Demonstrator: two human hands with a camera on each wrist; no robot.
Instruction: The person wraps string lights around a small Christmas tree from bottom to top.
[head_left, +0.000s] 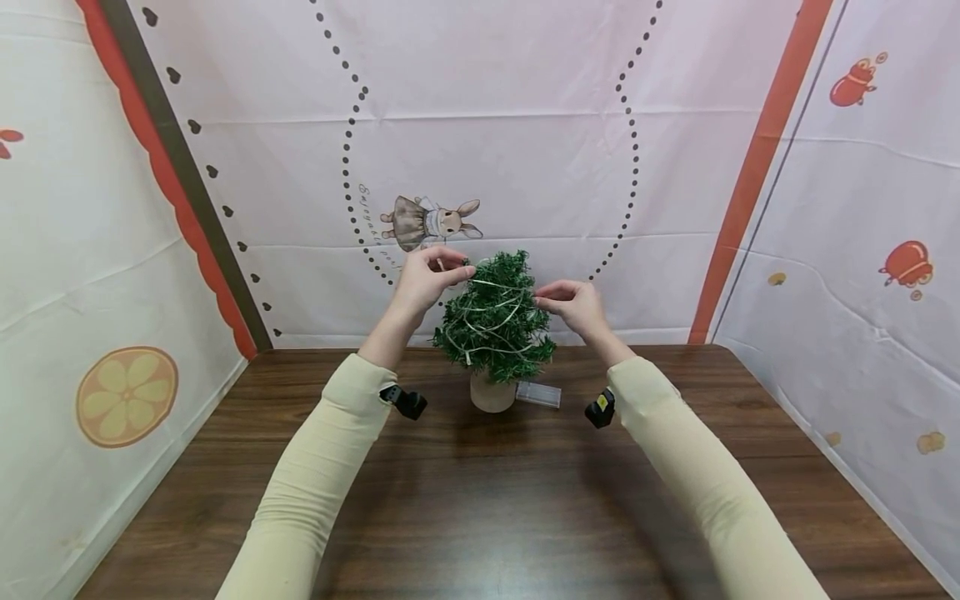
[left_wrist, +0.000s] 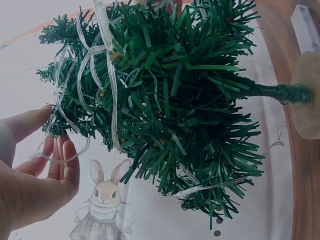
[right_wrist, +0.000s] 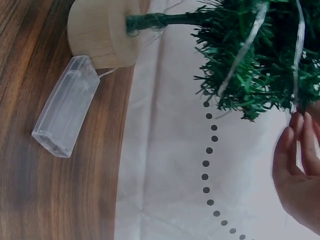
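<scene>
A small artificial Christmas tree (head_left: 491, 321) stands upright on a round wooden base (head_left: 492, 393). Clear-wired string lights (left_wrist: 111, 85) loop round its branches. Near the top, on the left side, my left hand (head_left: 427, 279) has its thumb and fingers about a thin strand and a branch tip; a loop of wire crosses the fingers in the left wrist view. At the tree's right side my right hand (head_left: 576, 307) pinches the strand among the branch tips. The right wrist view shows the wire running down to those fingertips (right_wrist: 296, 120), with the thumb mostly hidden.
A clear plastic battery box (right_wrist: 67, 107) lies on the brown wooden table (head_left: 480, 500), right beside the base, with a thin wire running to it. Behind the table hangs a printed cloth (head_left: 495, 183) with a rabbit figure; more cloth lines both sides.
</scene>
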